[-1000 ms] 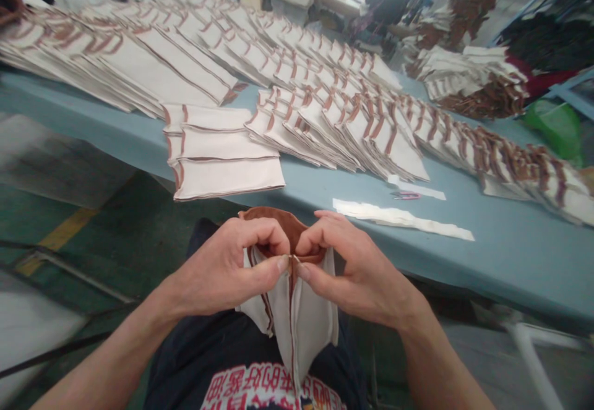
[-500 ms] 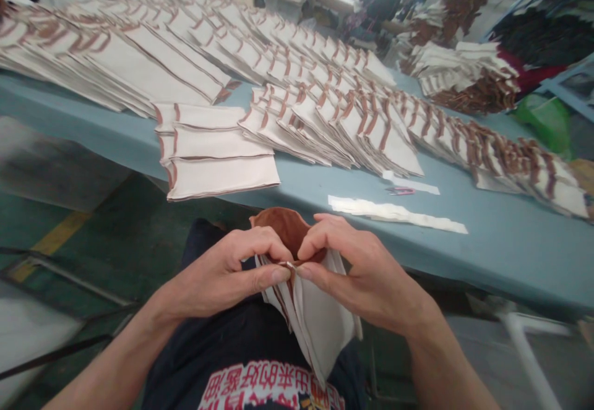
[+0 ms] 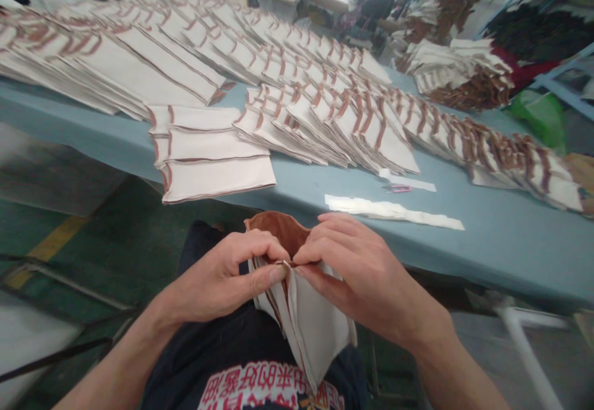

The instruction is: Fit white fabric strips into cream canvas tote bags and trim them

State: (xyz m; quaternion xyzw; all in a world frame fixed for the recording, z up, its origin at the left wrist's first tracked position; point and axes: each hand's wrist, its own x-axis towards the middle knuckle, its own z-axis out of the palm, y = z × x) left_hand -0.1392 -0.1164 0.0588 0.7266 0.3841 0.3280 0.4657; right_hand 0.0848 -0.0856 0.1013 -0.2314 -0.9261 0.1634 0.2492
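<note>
- Centrally, a white fabric piece (image 3: 320, 323) with brown edging hangs in front of the wearer's dark shirt (image 3: 218, 342), just off the near edge of the tabletop. Its mouth gapes open, showing a brown inner face (image 3: 278, 227); whether its lower corner rests on the shirt, I cannot tell.
- On one side of a seam, the left hand (image 3: 248, 261) pinches the rim between thumb and forefinger. Close by, the right hand (image 3: 336, 261) grips the same rim, thumb outside and bent fingers over the top. The tips nearly meet, hiding what lies between them.
- What could go wrong, I judge: with only a narrow bit of rim pinched, the layers could slide out of line or slip from one thumb, since the body of the piece hangs loose below. Uneven pulling by the two sides might also strain or pucker the seam.
- Beyond it, the blue tabletop (image 3: 301, 184) carries a long white strip (image 3: 392, 209), a shorter strip (image 3: 422, 183) and a small pink tool (image 3: 398, 188), apparently snips. A careless sleeve or fabric edge could, I think, catch the tool's points.
- Farther out, three overlapping pieces (image 3: 218, 172) lie near the edge, before dense rows of similar pieces (image 3: 375, 132); a bump could disturb their order.
</note>
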